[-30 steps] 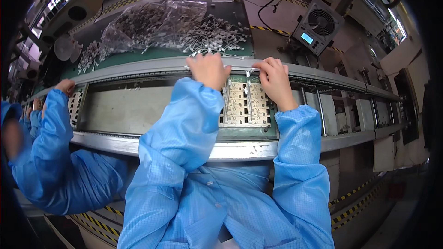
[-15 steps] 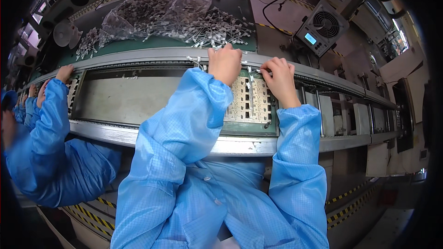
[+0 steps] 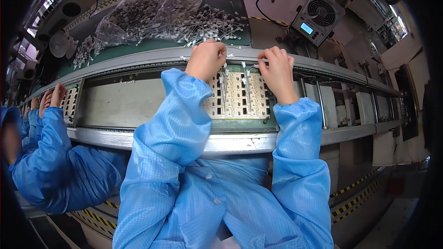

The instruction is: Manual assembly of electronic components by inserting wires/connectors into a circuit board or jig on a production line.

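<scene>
A cream circuit board panel (image 3: 235, 96) with rows of dark parts lies on a green carrier (image 3: 217, 126) in the conveyor frame. Two thin cables with white connectors, a left cable (image 3: 224, 93) and a right cable (image 3: 248, 93), run lengthwise over the panel. My left hand (image 3: 206, 60) is over the panel's far left corner, fingers pinched together at a small white connector. At the far right corner my right hand (image 3: 278, 71) has thumb and forefinger closed around the end of a white-connector cable. The fingertips are partly hidden.
Beyond the far metal rail (image 3: 147, 56), a heap of white-connector cables (image 3: 210, 25) spills from a clear plastic bag (image 3: 177, 4). A fan unit with a lit display (image 3: 318, 17) stands at back right. Co-workers in blue sleeves (image 3: 48, 131) work along the line at left.
My left hand has moved left, uncovering more of the panel and the left cable. My right hand stays near the far right corner. The whole view has shifted slightly.
</scene>
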Tool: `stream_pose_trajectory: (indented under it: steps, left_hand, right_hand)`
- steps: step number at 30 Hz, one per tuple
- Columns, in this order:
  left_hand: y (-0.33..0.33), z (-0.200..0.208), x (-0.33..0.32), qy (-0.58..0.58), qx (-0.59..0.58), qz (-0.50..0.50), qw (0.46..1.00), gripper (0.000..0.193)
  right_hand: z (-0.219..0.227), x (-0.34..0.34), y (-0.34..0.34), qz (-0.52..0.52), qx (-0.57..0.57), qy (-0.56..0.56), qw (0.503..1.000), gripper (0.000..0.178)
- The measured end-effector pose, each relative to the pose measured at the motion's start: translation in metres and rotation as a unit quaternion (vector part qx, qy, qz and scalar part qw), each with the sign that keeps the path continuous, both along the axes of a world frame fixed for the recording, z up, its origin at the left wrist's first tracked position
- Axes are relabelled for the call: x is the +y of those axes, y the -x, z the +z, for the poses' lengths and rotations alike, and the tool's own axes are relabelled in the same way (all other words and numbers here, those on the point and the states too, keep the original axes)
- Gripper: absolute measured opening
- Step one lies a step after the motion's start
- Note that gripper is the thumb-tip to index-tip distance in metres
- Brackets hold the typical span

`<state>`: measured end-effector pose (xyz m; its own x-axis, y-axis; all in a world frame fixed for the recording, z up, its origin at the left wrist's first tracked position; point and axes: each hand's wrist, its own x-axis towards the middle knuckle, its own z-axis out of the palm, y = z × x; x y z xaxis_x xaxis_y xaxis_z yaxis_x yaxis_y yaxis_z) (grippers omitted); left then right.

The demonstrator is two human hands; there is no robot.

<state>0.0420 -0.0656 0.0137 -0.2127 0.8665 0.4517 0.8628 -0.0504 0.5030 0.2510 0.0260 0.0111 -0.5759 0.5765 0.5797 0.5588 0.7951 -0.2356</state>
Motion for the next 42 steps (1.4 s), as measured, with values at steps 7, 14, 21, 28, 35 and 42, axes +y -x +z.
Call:
stream_pose_trajectory:
  steps: [7,14,21,28,35,42]
  left_hand:
    - [-0.002,0.001,0.0,-0.014,0.006,0.032,0.999,0.01]
    - [0.004,-0.006,-0.002,-0.015,0.008,0.049,0.999,0.011]
    - [-0.022,-0.012,0.006,-0.018,0.033,-0.067,0.997,0.014]
    - [-0.023,-0.012,0.002,-0.001,0.031,-0.138,0.99,0.026]
    - [-0.021,-0.007,0.0,0.03,-0.032,-0.084,0.996,0.043]
    - [-0.012,-0.001,-0.003,0.11,-0.18,-0.121,0.97,0.039]
  right_hand:
    - [-0.007,-0.03,0.054,0.044,-0.09,0.006,0.995,0.026]
    - [0.009,-0.04,0.06,0.007,-0.092,0.115,0.989,0.021]
    - [0.031,-0.017,0.022,0.164,-0.004,0.395,0.904,0.019]
    - [0.035,-0.015,0.02,0.157,-0.026,0.387,0.908,0.018]
    - [0.025,-0.009,0.02,0.163,-0.031,0.298,0.94,0.016]
    - [0.018,0.008,0.013,0.045,-0.017,0.301,0.952,0.015]
